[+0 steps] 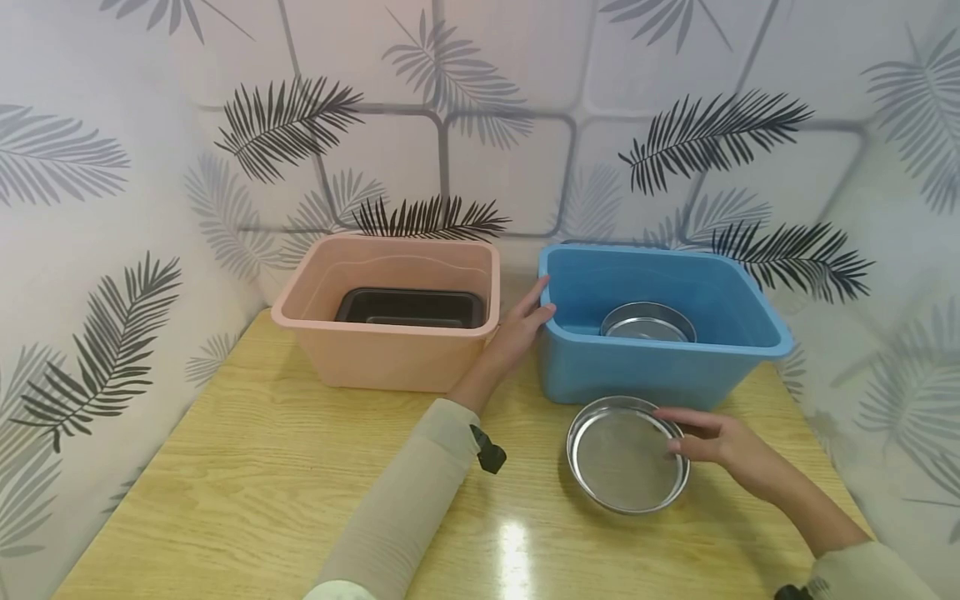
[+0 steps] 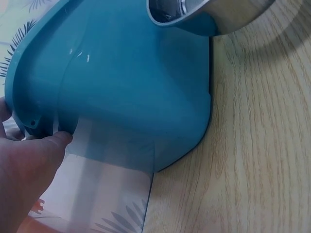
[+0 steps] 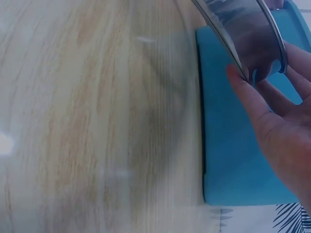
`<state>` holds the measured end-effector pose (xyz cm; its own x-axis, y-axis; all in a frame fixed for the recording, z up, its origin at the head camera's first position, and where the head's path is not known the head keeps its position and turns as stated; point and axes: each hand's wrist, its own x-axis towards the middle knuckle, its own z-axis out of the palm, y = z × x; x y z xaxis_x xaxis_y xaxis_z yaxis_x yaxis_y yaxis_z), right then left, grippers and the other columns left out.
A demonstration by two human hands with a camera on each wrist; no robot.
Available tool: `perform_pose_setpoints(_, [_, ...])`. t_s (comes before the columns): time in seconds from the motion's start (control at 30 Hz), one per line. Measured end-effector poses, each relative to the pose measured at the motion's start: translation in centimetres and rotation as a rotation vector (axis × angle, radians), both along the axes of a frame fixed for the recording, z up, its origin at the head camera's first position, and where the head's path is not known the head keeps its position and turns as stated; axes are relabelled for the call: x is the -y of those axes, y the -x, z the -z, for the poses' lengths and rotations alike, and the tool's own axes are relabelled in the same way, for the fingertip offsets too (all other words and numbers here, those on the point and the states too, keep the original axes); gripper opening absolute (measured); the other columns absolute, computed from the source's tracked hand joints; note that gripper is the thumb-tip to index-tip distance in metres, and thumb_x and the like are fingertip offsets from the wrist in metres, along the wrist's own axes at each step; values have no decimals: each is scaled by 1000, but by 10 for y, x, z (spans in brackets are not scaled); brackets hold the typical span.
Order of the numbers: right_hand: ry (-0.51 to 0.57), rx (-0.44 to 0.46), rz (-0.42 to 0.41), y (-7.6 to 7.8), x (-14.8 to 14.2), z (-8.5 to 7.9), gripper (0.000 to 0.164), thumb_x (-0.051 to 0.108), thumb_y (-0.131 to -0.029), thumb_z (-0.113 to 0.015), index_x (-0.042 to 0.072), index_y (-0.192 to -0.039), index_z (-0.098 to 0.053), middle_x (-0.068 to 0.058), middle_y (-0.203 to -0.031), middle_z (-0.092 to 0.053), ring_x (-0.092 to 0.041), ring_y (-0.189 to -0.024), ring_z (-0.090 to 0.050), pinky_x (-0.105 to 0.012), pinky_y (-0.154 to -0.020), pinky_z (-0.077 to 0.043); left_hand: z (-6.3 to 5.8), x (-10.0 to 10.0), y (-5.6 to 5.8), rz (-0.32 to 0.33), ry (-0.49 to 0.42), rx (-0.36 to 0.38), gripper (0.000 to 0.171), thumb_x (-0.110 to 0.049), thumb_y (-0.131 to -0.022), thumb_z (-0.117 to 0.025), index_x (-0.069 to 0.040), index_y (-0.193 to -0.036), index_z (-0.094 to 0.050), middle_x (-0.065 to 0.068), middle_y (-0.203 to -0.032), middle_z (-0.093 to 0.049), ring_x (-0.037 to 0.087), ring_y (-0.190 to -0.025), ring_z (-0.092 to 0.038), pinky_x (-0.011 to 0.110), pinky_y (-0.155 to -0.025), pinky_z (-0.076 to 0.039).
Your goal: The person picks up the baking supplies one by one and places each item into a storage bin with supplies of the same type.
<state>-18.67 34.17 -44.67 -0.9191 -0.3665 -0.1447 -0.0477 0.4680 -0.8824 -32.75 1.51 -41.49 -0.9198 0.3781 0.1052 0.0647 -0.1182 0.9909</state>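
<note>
My right hand [image 1: 720, 450] pinches the right edge of a round, shallow metal cake pan [image 1: 628, 458]. The pan hangs tilted above the table, just in front of a blue plastic bin [image 1: 637, 367]. In the right wrist view, the thumb and fingers [image 3: 248, 94] lie on either side of the pan's shiny wall [image 3: 248, 36]. With my left hand [image 1: 513, 329] I grip the blue bin's left rim; the left wrist view has the thumb [image 2: 58, 141] against the bin's end. A second round metal pan [image 1: 648, 323] sits inside that bin, its lower part hidden by the front wall.
To the left stands a pink plastic bin [image 1: 390, 358] with a dark rectangular baking pan [image 1: 412, 307] inside. Both bins rest at the back of a wooden table [image 1: 300, 467], against a wall [image 1: 510, 167] with a leaf pattern.
</note>
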Motion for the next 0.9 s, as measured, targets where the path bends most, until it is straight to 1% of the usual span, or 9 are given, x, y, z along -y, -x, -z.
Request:
perform_pose_setpoints(0.17, [-2, -17, 9, -4, 4, -13, 54, 19, -97, -66, 4, -147, -51, -28, -151, -45, -22, -108, -71, -21, -90, -53, 1, 1, 0, 1, 17, -20, 57, -27, -108, -47, -30, -161, -27, -3, -170, -16, 17, -156, -14, 39, -126, -21])
perform_pose_setpoints(0.27, [-14, -28, 14, -6, 4, -22, 54, 20, -98, -66, 4, -147, -50, -25, -150, -46, -19, -106, -72, -20, -89, -53, 1, 0, 0, -3, 10, -18, 57, -26, -107, -47, -29, -161, -27, -2, -170, -16, 17, -156, -15, 40, -125, -21])
perform_pose_setpoints(0.37, [-17, -46, 19, -9, 4, -32, 53, 19, -99, -64, 4, -148, -49, -14, -147, -53, -20, -104, -73, -19, -89, -53, 1, 0, 0, -5, 1, -19, 58, -25, -107, -48, -27, -161, -27, -1, -170, -16, 18, -156, -16, 41, -125, -23])
perform_pose_setpoints(0.47, [-12, -67, 31, -9, 3, -39, 52, 18, -99, -64, 6, -147, -51, 1, -139, -61, -19, -102, -73, -19, -88, -53, 0, 0, 0, -10, 26, -31, 58, -27, -107, -47, -29, -161, -26, -2, -170, -16, 17, -156, -15, 40, -125, -23])
perform_pose_setpoints(0.57, [3, -93, 32, -9, 3, -44, 50, 16, -99, -65, 6, -146, -52, 12, -129, -66, -15, -100, -74, -19, -87, -54, 1, 1, 1, -17, 56, -45, 58, -29, -107, -47, -31, -161, -26, -4, -170, -16, 16, -156, -16, 40, -125, -23])
perform_pose_setpoints(0.67, [50, -113, 28, -8, 3, -48, 49, 11, -98, -64, 4, -146, -52, 15, -124, -67, -14, -98, -74, -19, -86, -54, 2, 2, 1, -17, 62, -56, 58, -30, -107, -47, -30, -161, -26, -3, -170, -16, 17, -156, -15, 40, -125, -22])
perform_pose_setpoints(0.77, [91, -123, 23, -9, 3, -50, 49, 6, -98, -63, 3, -145, -53, 16, -124, -68, -10, -101, -72, -20, -85, -55, 2, 2, 1, -14, 67, -59, 57, -29, -107, -47, -30, -161, -26, -2, -170, -16, 17, -156, -16, 39, -125, -22])
perform_pose_setpoints(0.9, [100, -126, 30, -9, 4, -51, 48, 6, -97, -63, 5, -144, -54, 18, -125, -67, -3, -106, -68, -20, -85, -55, 2, 1, 1, -10, 63, -53, 58, -30, -107, -48, -29, -161, -25, -2, -170, -16, 18, -156, -16, 40, -125, -22])
